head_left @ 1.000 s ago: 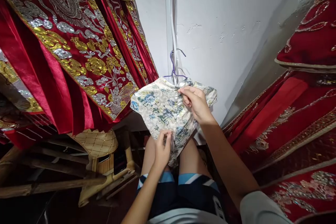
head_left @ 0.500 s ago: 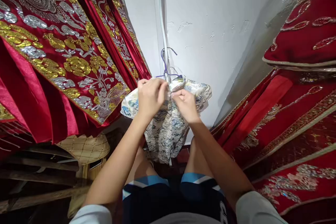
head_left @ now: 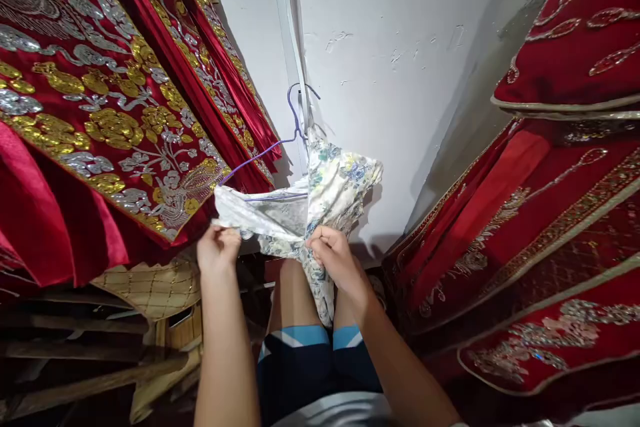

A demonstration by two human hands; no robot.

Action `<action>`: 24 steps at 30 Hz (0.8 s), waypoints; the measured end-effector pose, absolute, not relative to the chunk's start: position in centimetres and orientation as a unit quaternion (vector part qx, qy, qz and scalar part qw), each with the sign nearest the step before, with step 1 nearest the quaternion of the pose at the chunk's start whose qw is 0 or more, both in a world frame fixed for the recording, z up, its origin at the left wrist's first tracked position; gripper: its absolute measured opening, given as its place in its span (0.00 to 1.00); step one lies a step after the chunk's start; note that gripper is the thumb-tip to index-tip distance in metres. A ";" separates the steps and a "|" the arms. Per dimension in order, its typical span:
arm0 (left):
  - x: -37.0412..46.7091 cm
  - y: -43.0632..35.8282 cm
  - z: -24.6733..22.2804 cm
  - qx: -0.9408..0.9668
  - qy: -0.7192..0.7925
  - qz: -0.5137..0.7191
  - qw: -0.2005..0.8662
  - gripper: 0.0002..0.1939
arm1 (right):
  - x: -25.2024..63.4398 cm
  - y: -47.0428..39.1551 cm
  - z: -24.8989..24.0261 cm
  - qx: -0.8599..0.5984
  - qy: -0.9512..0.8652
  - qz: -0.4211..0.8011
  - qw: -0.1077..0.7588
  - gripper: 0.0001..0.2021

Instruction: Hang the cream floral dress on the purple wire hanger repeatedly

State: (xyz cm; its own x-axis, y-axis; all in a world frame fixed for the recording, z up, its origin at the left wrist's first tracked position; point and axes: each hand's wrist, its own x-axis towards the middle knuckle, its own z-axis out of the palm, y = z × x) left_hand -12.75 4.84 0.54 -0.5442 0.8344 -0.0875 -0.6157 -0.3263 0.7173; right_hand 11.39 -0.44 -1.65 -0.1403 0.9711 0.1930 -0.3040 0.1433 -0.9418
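"Where is the floral blouse point(head_left: 340, 177) to be found?"

"It is hung in front of the white wall point(head_left: 373, 90), on a purple hanger point(head_left: 265, 153) whose hook is caught at a pale vertical strip point(head_left: 286, 7). The front is spread open, and the lining on the left of the view is exposed."

"How is the hanger covered?"

"The arm on the right is hidden under the patterned shoulder. The arm on the left is left bare nearly to its end, and part of the lower bar is seen across the opening. Whether the sleeve is caught on that end cannot be told."

"And the hands?"

"By the left hand point(head_left: 219, 248), the outer edge is pinched between thumb and fingers. By the right hand point(head_left: 333, 253), the front edge is clamped near the middle, with the lower part draped between the knees."

"What is seen around?"

"On the left, a red satin costume point(head_left: 114, 127) is covered with gold and silver sequins; a bamboo chair point(head_left: 165, 373) is placed below it. On the right, a red beaded garment point(head_left: 555, 190) is seen. Navy shorts point(head_left: 295, 370) are worn, trimmed with light blue."
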 end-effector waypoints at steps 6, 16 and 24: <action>-7.9 2.1 -5.8 0.051 0.362 0.777 0.512 0.14 | 12.7 -2.1 -3.8 -0.372 -0.422 0.583 0.587 0.08; -1.8 -2.2 -3.1 0.255 0.240 0.748 0.564 0.15 | 16.5 -1.7 -5.5 -0.457 -0.579 0.488 0.467 0.19; 2.9 -6.1 -0.1 0.535 0.301 0.598 0.515 0.14 | 14.8 -1.8 -7.4 -0.355 -0.597 0.505 0.512 0.14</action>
